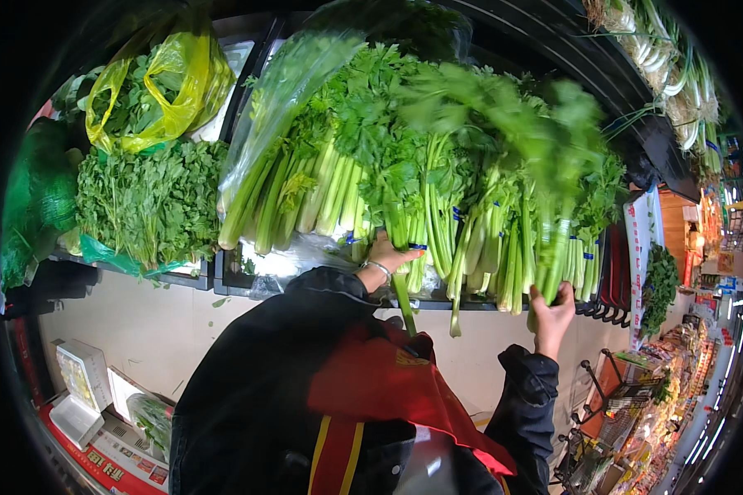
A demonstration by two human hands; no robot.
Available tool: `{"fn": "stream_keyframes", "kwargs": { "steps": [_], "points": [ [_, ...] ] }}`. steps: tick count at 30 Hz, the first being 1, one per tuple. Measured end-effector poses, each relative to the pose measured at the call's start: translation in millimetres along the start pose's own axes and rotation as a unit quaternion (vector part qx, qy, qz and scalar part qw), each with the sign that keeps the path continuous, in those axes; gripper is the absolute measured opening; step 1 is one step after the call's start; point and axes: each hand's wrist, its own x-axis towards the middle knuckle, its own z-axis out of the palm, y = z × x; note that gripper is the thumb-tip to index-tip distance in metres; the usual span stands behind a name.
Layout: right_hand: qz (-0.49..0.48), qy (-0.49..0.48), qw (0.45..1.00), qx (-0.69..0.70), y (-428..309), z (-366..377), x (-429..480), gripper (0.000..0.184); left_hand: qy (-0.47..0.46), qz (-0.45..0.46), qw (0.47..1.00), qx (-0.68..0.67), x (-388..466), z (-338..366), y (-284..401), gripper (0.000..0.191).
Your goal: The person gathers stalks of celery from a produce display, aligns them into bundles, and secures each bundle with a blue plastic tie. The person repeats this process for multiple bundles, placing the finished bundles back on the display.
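Bunches of celery (340, 192) lie side by side on the produce stand, leaves towards the back, several of them bound with blue bands. My left hand (387, 257) is closed round a green celery stalk (402, 300), whose lower end hangs over the stand's front edge. Further right, my right hand (552, 309) grips the base of a celery bunch (554, 241); its leafy top is blurred. Clear plastic film (278, 105) covers part of the celery at the left.
Leafy greens (152, 201) and a yellow plastic bag (186, 93) lie at the left. Spring onions (662, 68) are at the upper right. Shopping carts (619, 396) stand at the lower right, white foam boxes (83, 383) at the lower left. The stand's black front edge (232, 289) runs before me.
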Motion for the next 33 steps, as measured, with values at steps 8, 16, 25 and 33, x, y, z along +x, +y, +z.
{"fn": "stream_keyframes", "kwargs": {
  "steps": [8,16,25,33],
  "points": [
    [0.141,-0.011,0.919,0.367,11.7,45.6,-30.1,0.043,-0.144,-0.032,0.963,-0.226,-66.2,-70.9,55.3,0.067],
    [0.120,-0.009,0.903,0.411,14.5,88.7,-64.3,0.033,-0.324,0.074,0.893,-0.302,-148.5,-115.2,136.7,0.069],
    [0.173,-0.098,0.875,0.442,28.4,104.6,-79.6,0.033,-0.257,-0.134,0.870,-0.400,-107.9,-32.0,88.5,0.028],
    [0.167,-0.057,0.890,0.421,33.4,110.6,-95.7,0.028,-0.344,-0.040,0.838,-0.421,-122.3,-32.6,100.8,0.047]
  ]
}}
